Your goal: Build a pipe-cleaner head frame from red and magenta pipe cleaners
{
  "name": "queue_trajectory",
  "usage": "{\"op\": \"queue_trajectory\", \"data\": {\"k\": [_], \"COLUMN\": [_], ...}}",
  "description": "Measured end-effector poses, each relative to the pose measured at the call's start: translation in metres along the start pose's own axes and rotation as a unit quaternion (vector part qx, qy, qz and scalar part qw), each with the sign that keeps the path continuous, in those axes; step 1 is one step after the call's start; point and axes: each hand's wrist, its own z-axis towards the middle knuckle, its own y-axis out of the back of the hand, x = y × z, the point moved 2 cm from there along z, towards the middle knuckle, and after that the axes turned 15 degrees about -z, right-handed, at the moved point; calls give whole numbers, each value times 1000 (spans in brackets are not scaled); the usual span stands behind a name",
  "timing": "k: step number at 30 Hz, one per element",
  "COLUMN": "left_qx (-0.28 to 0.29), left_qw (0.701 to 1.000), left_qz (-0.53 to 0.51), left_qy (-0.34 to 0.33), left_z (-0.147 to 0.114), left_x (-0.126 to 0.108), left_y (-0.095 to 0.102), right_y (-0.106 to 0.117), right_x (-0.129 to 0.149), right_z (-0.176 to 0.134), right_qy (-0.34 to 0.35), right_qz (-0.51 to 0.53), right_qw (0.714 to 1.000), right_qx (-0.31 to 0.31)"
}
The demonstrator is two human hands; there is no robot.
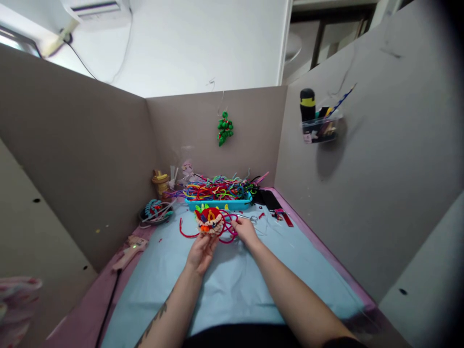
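My left hand (pixel 202 251) is closed around the underside of a colourful pipe-cleaner craft (pixel 209 221), with cream braided bands, a red top and orange, yellow and green bits. My right hand (pixel 247 231) pinches a magenta pipe cleaner (pixel 227 237), which loops along the right side of the craft. From the craft's left a red pipe cleaner (pixel 185 235) curves out over the light blue sheet. How the magenta loops join the craft is too small to tell. Just beyond my right hand lie metal scissors (pixel 253 219).
A turquoise tray (pixel 235 205) heaped with pipe cleaners stands behind the craft. At left are a dark bowl (pixel 156 220) and a pink glue gun (pixel 129 253) with a cord. A dark phone-like slab (pixel 270 200) lies at right. Grey partitions (pixel 217 159) enclose three sides.
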Motion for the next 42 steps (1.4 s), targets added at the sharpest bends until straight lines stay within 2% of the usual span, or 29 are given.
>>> {"op": "queue_trajectory", "data": {"k": [4,8,12,15,21,28,37,39,42], "left_qx": [-38,-101,-91,-86,-110,-106,-87,-75,-27], "left_qw": [998,990,989,989,984,981,981,984,991], "left_qz": [58,97,120,122,139,162,171,164,129], "left_qy": [-3,-27,-12,-1,20,8,8,-1,-23], "left_z": [-9,-15,-13,-10,-3,8,13,12,9], "left_x": [1,5,13,19,25,30,38,38,32], "left_y": [-17,-42,-71,-84,-92,-99,-104,-105,-108], "right_y": [-1,-1,-2,-2,-3,-6,-6,-6,-3], "right_x": [2,4,4,4,5,7,11,11,11], "right_z": [-2,-4,-5,-5,-6,-6,-8,-9,-8], "right_qy": [-25,-61,-86,-102,-146,-202,-216,-215,-209], "right_qz": [28,77,148,198,267,307,331,335,338], "right_qw": [999,994,980,967,941,913,901,902,906], "right_qx": [23,56,106,126,146,175,176,169,146]}}
